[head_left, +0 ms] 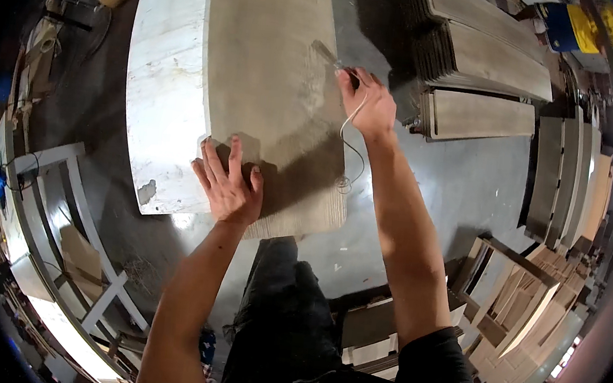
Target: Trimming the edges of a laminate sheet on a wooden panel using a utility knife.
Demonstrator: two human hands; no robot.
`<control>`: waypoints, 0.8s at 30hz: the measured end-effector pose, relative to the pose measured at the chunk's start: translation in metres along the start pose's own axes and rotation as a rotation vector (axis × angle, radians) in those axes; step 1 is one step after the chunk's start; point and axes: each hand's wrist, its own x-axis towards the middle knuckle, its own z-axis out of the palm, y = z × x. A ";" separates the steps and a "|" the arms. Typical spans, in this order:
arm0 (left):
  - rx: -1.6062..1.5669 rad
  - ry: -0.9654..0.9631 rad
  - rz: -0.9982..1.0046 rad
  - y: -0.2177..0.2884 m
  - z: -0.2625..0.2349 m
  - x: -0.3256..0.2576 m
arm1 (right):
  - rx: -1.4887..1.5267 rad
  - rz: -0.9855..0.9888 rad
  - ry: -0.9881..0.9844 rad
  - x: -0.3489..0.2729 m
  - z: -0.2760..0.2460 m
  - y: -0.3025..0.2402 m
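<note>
My left hand (231, 188) rests with fingers spread at the border between a white worktop (165, 89) and the top brownish wood-grain board (266, 69), which lies on a stack of similar boards. At that board's right edge, my right hand (369, 105) is closed around a slim hand tool (326, 51). Its tip points toward the board, and its exact kind is hidden by the fingers. From beside the right hand a thin pale strip (355, 148) hangs down and curls into loops near the board's front corner.
Stacked wood-grain panels (493, 58) lie at the upper right, with more panels (562, 179) standing on edge beyond. A wooden frame (511, 292) and loose pieces sit at the lower right. To the left stands a pale metal frame (89, 222). Grey floor (455, 184) lies between.
</note>
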 end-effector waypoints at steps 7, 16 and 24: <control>-0.069 0.004 0.003 0.001 -0.002 0.002 | 0.772 0.304 -0.306 -0.081 0.018 0.026; -0.049 -0.056 -0.050 -0.001 -0.005 0.003 | 0.958 0.590 -0.256 -0.302 -0.020 0.079; -0.062 0.000 -0.035 -0.002 -0.004 0.004 | 0.613 0.224 -0.128 -0.213 -0.076 0.035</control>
